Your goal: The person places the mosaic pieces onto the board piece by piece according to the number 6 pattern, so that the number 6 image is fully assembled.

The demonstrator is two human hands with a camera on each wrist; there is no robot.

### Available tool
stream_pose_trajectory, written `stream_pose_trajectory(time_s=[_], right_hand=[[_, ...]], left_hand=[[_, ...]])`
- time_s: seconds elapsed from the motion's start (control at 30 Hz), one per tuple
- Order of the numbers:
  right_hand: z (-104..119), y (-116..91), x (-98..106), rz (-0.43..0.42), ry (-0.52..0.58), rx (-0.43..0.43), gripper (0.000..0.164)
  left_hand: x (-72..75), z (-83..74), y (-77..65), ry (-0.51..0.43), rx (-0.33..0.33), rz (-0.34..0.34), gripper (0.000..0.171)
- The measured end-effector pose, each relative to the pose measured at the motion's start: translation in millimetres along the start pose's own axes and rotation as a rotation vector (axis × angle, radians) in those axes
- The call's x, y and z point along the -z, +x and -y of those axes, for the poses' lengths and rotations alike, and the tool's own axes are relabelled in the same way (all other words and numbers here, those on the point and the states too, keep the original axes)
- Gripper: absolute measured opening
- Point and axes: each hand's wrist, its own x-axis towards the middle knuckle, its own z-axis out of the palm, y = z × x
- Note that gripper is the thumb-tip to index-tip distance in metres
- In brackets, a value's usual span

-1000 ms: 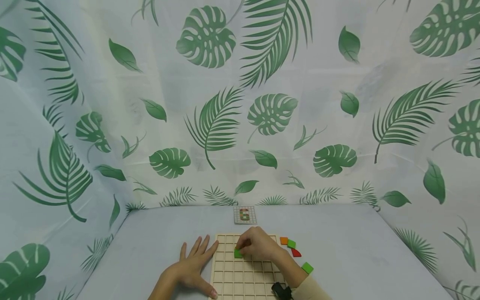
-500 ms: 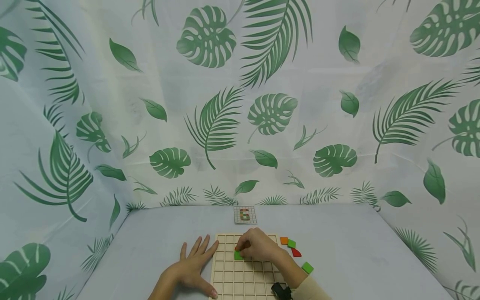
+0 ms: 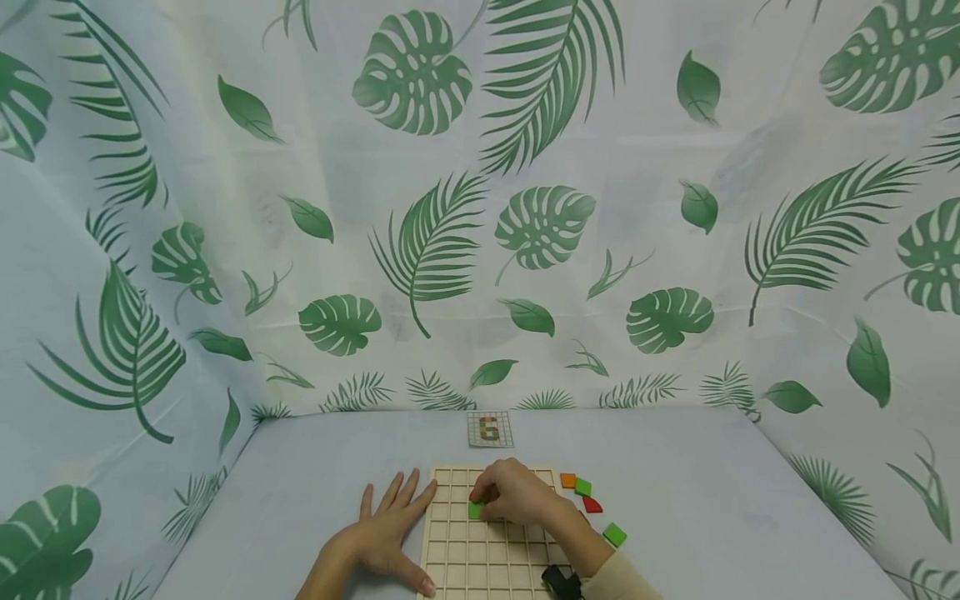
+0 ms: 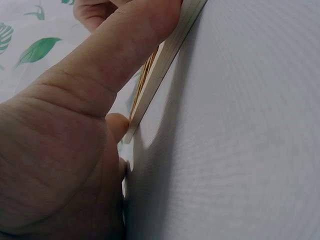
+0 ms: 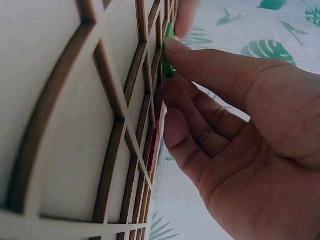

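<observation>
A wooden grid board [image 3: 487, 553] lies on the table. My left hand [image 3: 386, 533] rests along its left edge with fingers spread, its thumb [image 4: 145, 30] against the board's side in the left wrist view. Over the board's upper part, my right hand [image 3: 516, 493] pinches a green square tile [image 3: 476, 510], sitting at a grid cell. In the right wrist view the thumb presses on the green tile [image 5: 167, 60], and the other fingers curl beneath. Just beyond that tile, a red piece [image 3: 472, 497] shows in part. Another red piece [image 5: 152, 150] lies in the grid near the fingertips.
Right of the board lie an orange tile [image 3: 567, 481], a green tile [image 3: 582, 487], a red rounded piece [image 3: 592, 505] and another green tile [image 3: 615, 534]. A pattern card [image 3: 490, 429] lies behind the board. Leaf-print cloth [image 3: 480, 250] walls surround the table.
My right hand stays at the same cell, shifting only slightly. A bit of red shows beyond the green tile now. The left hand has not moved.
</observation>
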Motion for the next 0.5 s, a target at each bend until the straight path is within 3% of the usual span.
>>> stream_pose_trajectory(time_s=[0.5], right_hand=[[-2.9, 0.2, 0.3, -0.020, -0.045, 0.022, 0.013]], left_hand=[[1.3, -2.2, -1.7, 0.023, 0.003, 0.000, 0.141]])
